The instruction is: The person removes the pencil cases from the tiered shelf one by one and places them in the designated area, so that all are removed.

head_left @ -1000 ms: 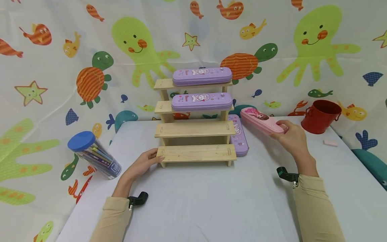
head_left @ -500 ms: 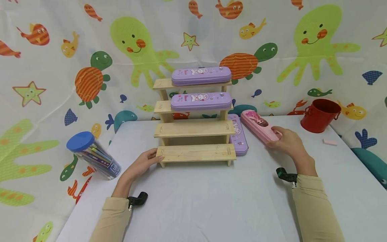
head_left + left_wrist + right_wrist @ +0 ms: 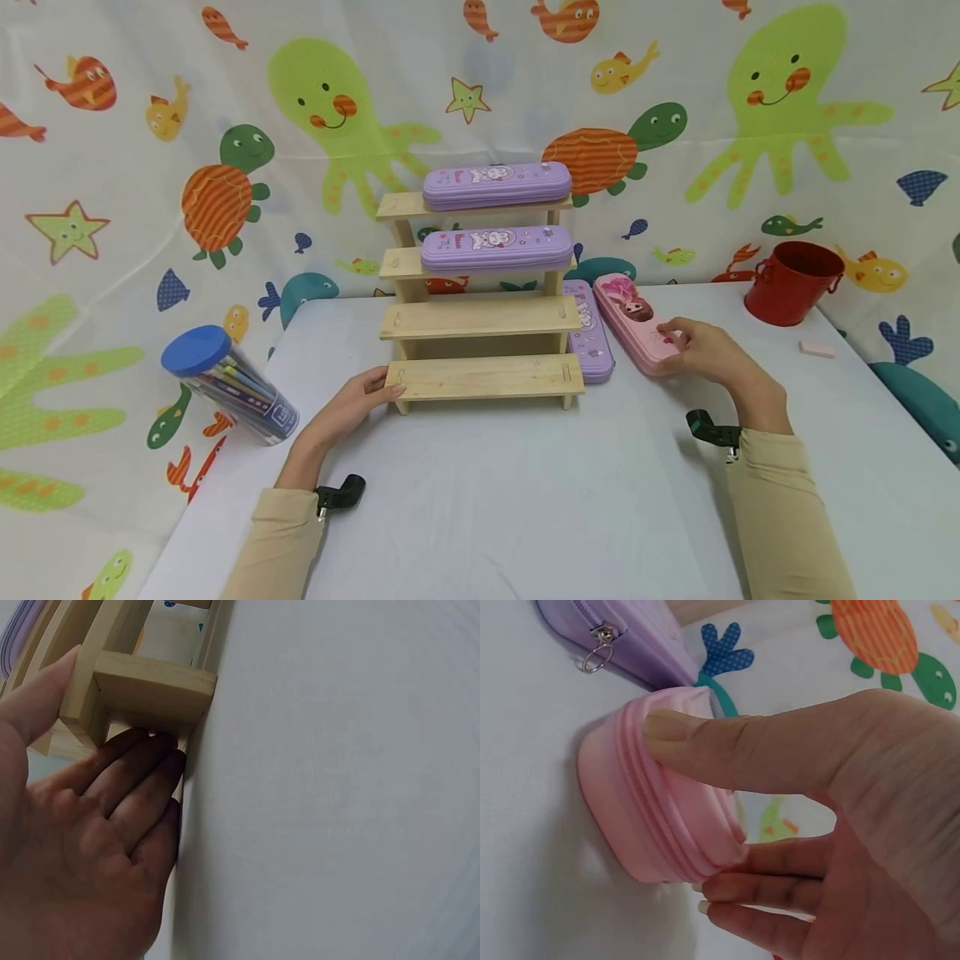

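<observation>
A pink pencil case [image 3: 633,321] with a doll picture lies slanted on the table at the right. My right hand [image 3: 708,354] pinches its near end, thumb on one side and fingers on the other; the right wrist view shows the thumb against the zipped pink end [image 3: 660,787]. My left hand [image 3: 360,400] holds the left end of the lowest step of a wooden tiered stand [image 3: 487,377], its thumb on the board and its fingers by the leg [image 3: 154,690]. Two purple pencil cases rest on the stand, on the top step [image 3: 497,185] and the second step [image 3: 495,248].
Another purple pencil case [image 3: 588,333] lies on the table between the stand and the pink one. A clear tub of pencils with a blue lid [image 3: 232,383] leans at the left. A red bucket [image 3: 793,283] and a small pale pink block [image 3: 817,348] are at the right.
My right hand has brought the pink pencil case down and slightly left, its near end now lower and closer to the purple one. The left hand stays on the stand.
</observation>
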`<action>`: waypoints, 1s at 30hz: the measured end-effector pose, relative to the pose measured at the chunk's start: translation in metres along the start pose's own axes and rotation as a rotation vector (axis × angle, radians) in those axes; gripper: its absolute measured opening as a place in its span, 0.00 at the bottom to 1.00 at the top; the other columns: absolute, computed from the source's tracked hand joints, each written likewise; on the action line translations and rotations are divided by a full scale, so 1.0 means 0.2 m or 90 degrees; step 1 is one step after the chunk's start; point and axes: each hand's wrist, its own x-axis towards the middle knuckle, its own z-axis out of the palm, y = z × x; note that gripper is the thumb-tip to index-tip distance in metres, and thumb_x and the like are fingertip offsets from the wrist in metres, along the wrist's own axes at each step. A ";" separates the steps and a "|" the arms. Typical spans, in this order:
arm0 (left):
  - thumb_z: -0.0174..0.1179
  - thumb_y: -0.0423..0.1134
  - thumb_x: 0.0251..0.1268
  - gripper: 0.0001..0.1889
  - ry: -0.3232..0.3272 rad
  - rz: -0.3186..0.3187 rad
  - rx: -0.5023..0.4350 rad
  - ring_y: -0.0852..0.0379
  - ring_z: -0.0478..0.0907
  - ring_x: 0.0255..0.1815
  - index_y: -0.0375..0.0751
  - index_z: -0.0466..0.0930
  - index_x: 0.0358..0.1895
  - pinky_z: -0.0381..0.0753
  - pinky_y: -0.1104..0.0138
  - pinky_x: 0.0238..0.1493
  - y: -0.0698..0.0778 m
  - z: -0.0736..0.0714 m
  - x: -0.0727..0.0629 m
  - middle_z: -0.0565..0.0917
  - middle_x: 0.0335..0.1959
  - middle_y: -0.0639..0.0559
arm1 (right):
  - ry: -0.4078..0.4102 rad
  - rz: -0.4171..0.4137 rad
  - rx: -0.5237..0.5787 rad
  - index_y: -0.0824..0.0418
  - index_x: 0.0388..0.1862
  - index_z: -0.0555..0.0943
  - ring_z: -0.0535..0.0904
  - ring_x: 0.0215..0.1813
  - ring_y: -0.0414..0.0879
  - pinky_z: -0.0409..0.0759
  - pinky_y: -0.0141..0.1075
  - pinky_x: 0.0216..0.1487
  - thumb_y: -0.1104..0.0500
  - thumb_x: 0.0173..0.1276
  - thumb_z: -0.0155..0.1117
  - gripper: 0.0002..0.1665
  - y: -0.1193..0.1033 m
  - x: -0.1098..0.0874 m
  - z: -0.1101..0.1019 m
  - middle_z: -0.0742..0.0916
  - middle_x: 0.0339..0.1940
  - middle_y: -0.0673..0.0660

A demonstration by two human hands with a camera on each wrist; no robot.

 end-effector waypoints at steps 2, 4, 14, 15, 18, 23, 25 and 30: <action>0.56 0.57 0.72 0.40 0.002 -0.003 -0.008 0.40 0.62 0.76 0.37 0.56 0.77 0.56 0.42 0.76 0.00 0.00 0.00 0.70 0.72 0.38 | -0.008 -0.007 0.001 0.55 0.73 0.67 0.69 0.57 0.59 0.78 0.46 0.46 0.43 0.59 0.72 0.45 0.00 0.00 0.00 0.76 0.53 0.65; 0.55 0.56 0.72 0.39 0.000 0.002 -0.006 0.39 0.63 0.76 0.37 0.56 0.77 0.56 0.42 0.76 0.00 0.00 0.00 0.70 0.72 0.38 | -0.014 -0.011 0.004 0.54 0.72 0.68 0.69 0.57 0.59 0.78 0.46 0.46 0.43 0.59 0.72 0.45 -0.01 0.00 0.00 0.76 0.53 0.65; 0.55 0.57 0.72 0.39 0.001 0.007 0.000 0.39 0.62 0.77 0.38 0.57 0.77 0.56 0.42 0.76 -0.01 0.00 0.00 0.70 0.73 0.39 | -0.037 -0.022 -0.007 0.56 0.70 0.70 0.71 0.54 0.58 0.77 0.44 0.46 0.43 0.60 0.72 0.43 -0.05 0.01 0.00 0.78 0.52 0.65; 0.55 0.57 0.72 0.39 0.001 0.007 0.000 0.40 0.62 0.77 0.38 0.57 0.77 0.56 0.42 0.76 -0.01 0.00 0.00 0.70 0.72 0.39 | -0.041 -0.023 -0.006 0.56 0.70 0.70 0.71 0.54 0.58 0.77 0.45 0.46 0.42 0.60 0.71 0.43 -0.06 0.01 0.00 0.78 0.52 0.65; 0.56 0.57 0.72 0.39 0.000 0.004 -0.004 0.40 0.63 0.76 0.37 0.57 0.77 0.57 0.42 0.76 0.00 0.00 0.00 0.71 0.72 0.39 | -0.050 -0.026 -0.001 0.57 0.70 0.70 0.71 0.55 0.58 0.77 0.46 0.47 0.42 0.60 0.71 0.43 -0.07 0.01 0.00 0.78 0.52 0.65; 0.56 0.56 0.72 0.39 -0.001 0.003 -0.008 0.39 0.63 0.76 0.37 0.57 0.77 0.56 0.42 0.76 0.00 0.00 0.00 0.71 0.72 0.38 | -0.052 -0.033 -0.005 0.57 0.69 0.71 0.70 0.53 0.56 0.75 0.42 0.45 0.42 0.60 0.71 0.42 -0.08 0.00 0.01 0.78 0.49 0.63; 0.55 0.56 0.72 0.39 -0.001 0.006 -0.005 0.40 0.63 0.76 0.37 0.57 0.77 0.56 0.42 0.76 0.00 0.00 0.00 0.71 0.72 0.38 | -0.049 -0.037 -0.011 0.57 0.69 0.72 0.70 0.52 0.55 0.75 0.40 0.44 0.43 0.61 0.71 0.41 -0.08 0.00 0.01 0.78 0.48 0.62; 0.55 0.56 0.72 0.38 -0.003 0.012 -0.005 0.40 0.62 0.76 0.37 0.57 0.77 0.56 0.42 0.76 -0.02 0.00 0.00 0.71 0.72 0.39 | -0.043 -0.041 -0.021 0.59 0.69 0.72 0.70 0.52 0.55 0.74 0.39 0.43 0.44 0.62 0.70 0.40 -0.08 0.00 0.02 0.78 0.47 0.62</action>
